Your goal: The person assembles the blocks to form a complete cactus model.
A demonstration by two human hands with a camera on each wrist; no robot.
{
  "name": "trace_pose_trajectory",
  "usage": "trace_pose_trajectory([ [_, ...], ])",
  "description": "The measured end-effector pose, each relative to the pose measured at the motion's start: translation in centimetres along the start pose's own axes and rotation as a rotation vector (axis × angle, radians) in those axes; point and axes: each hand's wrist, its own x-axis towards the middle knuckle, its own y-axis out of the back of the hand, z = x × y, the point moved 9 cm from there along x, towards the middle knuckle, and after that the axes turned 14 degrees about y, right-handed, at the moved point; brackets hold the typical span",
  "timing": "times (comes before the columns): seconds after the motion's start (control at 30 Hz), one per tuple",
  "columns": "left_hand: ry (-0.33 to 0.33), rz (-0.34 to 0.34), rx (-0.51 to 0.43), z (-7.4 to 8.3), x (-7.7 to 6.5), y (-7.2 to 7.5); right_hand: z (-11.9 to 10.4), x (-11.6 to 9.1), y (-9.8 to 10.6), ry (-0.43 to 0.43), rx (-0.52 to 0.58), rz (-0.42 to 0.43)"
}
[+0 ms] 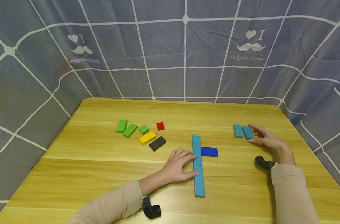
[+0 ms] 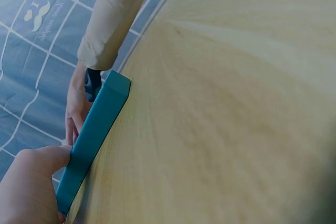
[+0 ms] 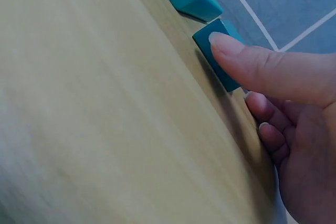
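A column of light-blue blocks (image 1: 199, 185) lies end to end on the table, with a dark-blue block (image 1: 209, 151) against its right side. My left hand (image 1: 177, 166) touches the column from the left, thumb and forefinger spread along it. In the left wrist view the thumb meets the side of a light-blue block (image 2: 94, 140). Over at the right, my right hand (image 1: 268, 138) pinches a light-blue block (image 1: 247, 133) between thumb and forefinger at its near and far ends. The thumb (image 3: 252, 64) presses its end face in the right wrist view. Just left lies another light-blue block (image 1: 238, 131).
Left of the column lie several green blocks (image 1: 130, 130), a yellow block (image 1: 147, 137), a black block (image 1: 158, 143) and a small red block (image 1: 160, 126). A grey curtain (image 1: 164, 49) with white lines hangs behind the wooden table (image 1: 102, 174) and along its sides.
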Motion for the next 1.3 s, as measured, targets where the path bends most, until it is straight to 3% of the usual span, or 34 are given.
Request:
trace_pose_trajectory([
  [0.23,0.005,-0.008,0.002,0.0,0.0,-0.1,-0.1,-0.1,0.1,0.009,-0.009,0.034],
  [0.53,0.005,-0.011,0.003,0.0,0.0,-0.2,0.2,-0.6,0.8,-0.024,0.031,0.210],
  [0.73,0.004,-0.013,0.007,0.1,0.0,-0.1,-1.1,-0.6,1.0,0.024,0.022,0.308],
  [0.97,0.005,-0.013,0.000,0.1,0.0,0.0,-4.5,1.8,-1.3,0.132,-0.013,0.264],
  [1.3,0.009,-0.022,-0.008,0.0,0.1,0.0,-6.8,4.4,-6.7,0.165,0.044,0.094],
])
